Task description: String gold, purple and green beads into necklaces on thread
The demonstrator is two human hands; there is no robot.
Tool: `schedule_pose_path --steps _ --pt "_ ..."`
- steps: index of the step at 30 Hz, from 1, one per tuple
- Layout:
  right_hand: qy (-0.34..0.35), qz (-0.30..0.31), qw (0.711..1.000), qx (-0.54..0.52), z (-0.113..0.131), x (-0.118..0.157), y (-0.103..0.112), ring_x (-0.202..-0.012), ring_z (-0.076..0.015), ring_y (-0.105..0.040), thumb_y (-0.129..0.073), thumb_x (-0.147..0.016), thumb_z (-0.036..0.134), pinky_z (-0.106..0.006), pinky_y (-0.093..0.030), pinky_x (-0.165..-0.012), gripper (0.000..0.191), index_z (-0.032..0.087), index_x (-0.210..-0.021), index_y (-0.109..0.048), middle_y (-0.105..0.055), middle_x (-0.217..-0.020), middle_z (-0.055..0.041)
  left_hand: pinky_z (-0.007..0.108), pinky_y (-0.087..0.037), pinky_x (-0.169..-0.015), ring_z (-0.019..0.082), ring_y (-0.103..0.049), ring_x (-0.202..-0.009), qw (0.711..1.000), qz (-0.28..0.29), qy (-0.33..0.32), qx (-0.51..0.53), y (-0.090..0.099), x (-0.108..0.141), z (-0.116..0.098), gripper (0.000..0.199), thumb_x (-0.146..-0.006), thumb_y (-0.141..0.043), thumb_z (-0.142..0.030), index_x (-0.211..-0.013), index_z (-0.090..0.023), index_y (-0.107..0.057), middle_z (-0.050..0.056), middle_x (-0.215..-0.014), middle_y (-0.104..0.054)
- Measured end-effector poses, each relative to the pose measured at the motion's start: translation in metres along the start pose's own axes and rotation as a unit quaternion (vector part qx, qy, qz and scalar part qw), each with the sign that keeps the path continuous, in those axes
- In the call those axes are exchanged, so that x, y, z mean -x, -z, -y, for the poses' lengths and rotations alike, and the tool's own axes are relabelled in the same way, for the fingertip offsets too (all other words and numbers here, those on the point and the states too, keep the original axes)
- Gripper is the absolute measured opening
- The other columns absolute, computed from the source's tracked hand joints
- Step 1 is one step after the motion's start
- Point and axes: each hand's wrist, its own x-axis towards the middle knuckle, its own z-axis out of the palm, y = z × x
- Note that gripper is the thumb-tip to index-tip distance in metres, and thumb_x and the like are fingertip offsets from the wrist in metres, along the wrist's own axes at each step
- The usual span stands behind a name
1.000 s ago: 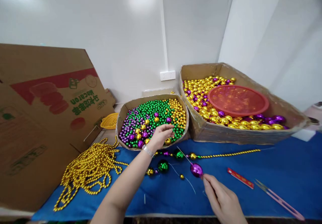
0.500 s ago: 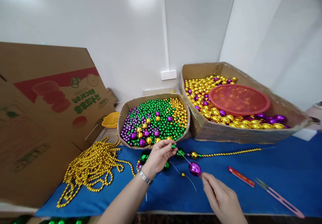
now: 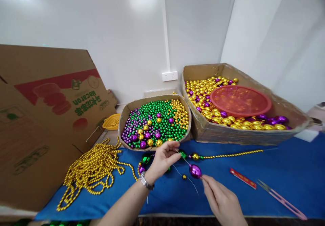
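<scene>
At lower right, pinching the near end of a large purple bead [image 3: 195, 171], right of centre, with the right hand [image 3: 224, 199] almost closed. With the left hand [image 3: 164, 158] curled mid-frame, reaching fingertips to the far end of a thin wire [image 3: 187, 162] leading from that bead; cannot tell whether gripping anything. Beyond, left of centre: heaped gold strands [image 3: 91, 168]. Farther, mid-frame: a box [image 3: 154, 149] of small mixed beads.

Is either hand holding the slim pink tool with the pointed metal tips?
No, the slim pink tool with the pointed metal tips lies on the blue cloth, beyond the right hand.
</scene>
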Motion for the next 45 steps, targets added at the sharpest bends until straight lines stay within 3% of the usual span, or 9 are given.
schedule_pose_path --steps 3,6,9,13,17,21,25,32,45 --pt "-0.029 0.007 0.999 -0.013 -0.002 0.002 0.000 -0.066 -0.0164 -0.070 -0.037 -0.095 0.028 -0.022 -0.053 -0.059 0.027 0.018 -0.097 -0.062 -0.073 -0.079 -0.0050 0.038 -0.045 -0.087 0.023 -0.055 -0.103 0.976 -0.024 -0.069 -0.205 0.014 -0.015 0.003 0.035 -0.084 -0.057 -0.032 -0.117 -0.020 -0.057 0.010 -0.111 -0.062" --pt "-0.033 0.011 0.999 -0.012 -0.005 0.004 0.000 -0.065 -0.0162 -0.070 -0.037 -0.095 0.028 -0.022 -0.053 -0.058 0.027 0.019 -0.096 -0.062 -0.073 -0.079 -0.0043 0.046 -0.037 -0.095 0.027 -0.052 -0.106 0.904 0.024 -0.089 -0.417 0.028 -0.037 0.010 0.033 -0.084 -0.055 -0.028 -0.116 -0.019 -0.059 0.012 -0.110 -0.062" --pt "-0.023 0.005 1.000 -0.007 -0.007 0.007 -0.003 -0.065 -0.0159 -0.070 -0.036 -0.095 0.028 -0.022 -0.053 -0.057 0.027 0.019 -0.096 -0.062 -0.073 -0.079 -0.0039 0.044 -0.039 -0.092 0.026 -0.057 -0.094 0.882 0.087 -0.068 -0.459 0.033 -0.055 0.019 0.027 -0.080 -0.058 -0.024 -0.106 -0.021 -0.065 0.009 -0.098 -0.065" --pt "-0.021 -0.002 1.000 0.000 -0.008 0.008 -0.008 -0.066 -0.0160 -0.070 -0.036 -0.095 0.027 -0.022 -0.053 -0.057 0.027 0.019 -0.095 -0.062 -0.073 -0.079 -0.0042 0.036 -0.045 -0.081 0.022 -0.060 -0.082 0.901 0.090 -0.055 -0.421 0.031 -0.064 0.027 0.014 -0.076 -0.062 -0.023 -0.087 -0.022 -0.069 0.006 -0.087 -0.063" --pt "-0.024 0.004 1.000 -0.007 -0.007 0.008 -0.007 -0.064 -0.0156 -0.070 -0.035 -0.095 0.027 -0.021 -0.053 -0.056 0.027 0.019 -0.095 -0.061 -0.073 -0.078 -0.0038 0.034 -0.048 -0.078 0.020 -0.059 -0.085 0.932 0.039 -0.038 -0.360 0.027 -0.055 0.024 0.025 -0.086 -0.049 -0.031 -0.103 -0.020 -0.063 0.008 -0.095 -0.061" --pt "-0.021 0.004 1.000 -0.014 -0.004 0.007 -0.004 -0.067 -0.0162 -0.071 -0.036 -0.095 0.027 -0.022 -0.054 -0.058 0.025 0.018 -0.096 -0.060 -0.073 -0.080 -0.0052 0.032 -0.052 -0.073 0.018 -0.058 -0.090 0.998 -0.013 0.040 -0.043 0.021 -0.034 0.010 0.031 -0.088 -0.049 -0.036 -0.113 -0.020 -0.057 0.008 -0.105 -0.058" --pt "-0.018 0.001 1.000 -0.021 0.000 0.004 -0.004 -0.069 -0.0168 -0.071 -0.037 -0.095 0.026 -0.022 -0.054 -0.061 0.024 0.018 -0.097 -0.060 -0.073 -0.081 -0.0061 0.029 -0.052 -0.075 0.016 -0.057 -0.088 0.973 -0.026 0.100 0.205 0.012 -0.017 -0.002 0.030 -0.077 -0.068 -0.027 -0.105 -0.018 -0.065 0.006 -0.101 -0.058" --pt "-0.012 0.000 1.000 -0.020 0.003 0.001 -0.002 -0.071 -0.0170 -0.071 -0.038 -0.095 0.026 -0.023 -0.055 -0.063 0.024 0.017 -0.098 -0.060 -0.073 -0.082 -0.0065 0.027 -0.049 -0.079 0.017 -0.061 -0.089 0.957 0.001 0.123 0.263 0.001 -0.003 -0.006 0.031 -0.076 -0.071 -0.025 -0.104 -0.019 -0.063 0.006 -0.095 -0.063" --pt "-0.011 0.013 1.000 -0.010 0.003 0.005 -0.001 -0.071 -0.0175 -0.071 -0.037 -0.095 0.026 -0.025 -0.056 -0.065 0.027 0.018 -0.098 -0.063 -0.073 -0.083 -0.0064 0.034 -0.050 -0.082 0.018 -0.064 -0.087 0.958 -0.052 0.111 0.260 -0.008 0.003 -0.005 0.032 -0.075 -0.071 -0.033 -0.099 -0.020 -0.057 0.004 -0.096 -0.063"
